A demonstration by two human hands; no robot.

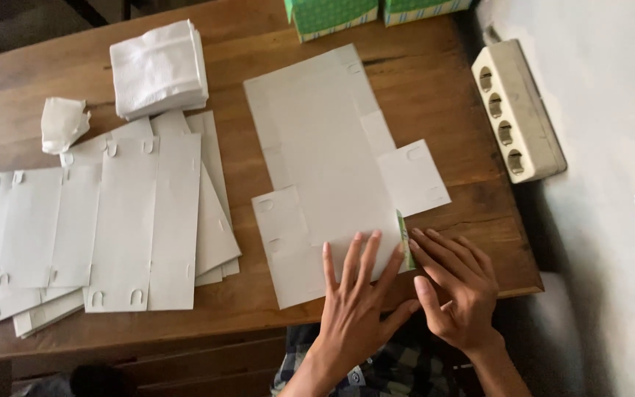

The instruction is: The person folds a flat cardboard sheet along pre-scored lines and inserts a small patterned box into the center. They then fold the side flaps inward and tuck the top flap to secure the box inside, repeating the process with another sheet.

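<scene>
Two hands work one flat carton blank (332,162) lying grey side up near the worktop's (435,88) right front corner. The left hand (354,294) lies spread flat on its near end, pinning it down, while the right hand (453,287) lifts a green-faced side flap (404,239) with its fingertips. More blanks (112,220) are stacked toward the left edge.
</scene>
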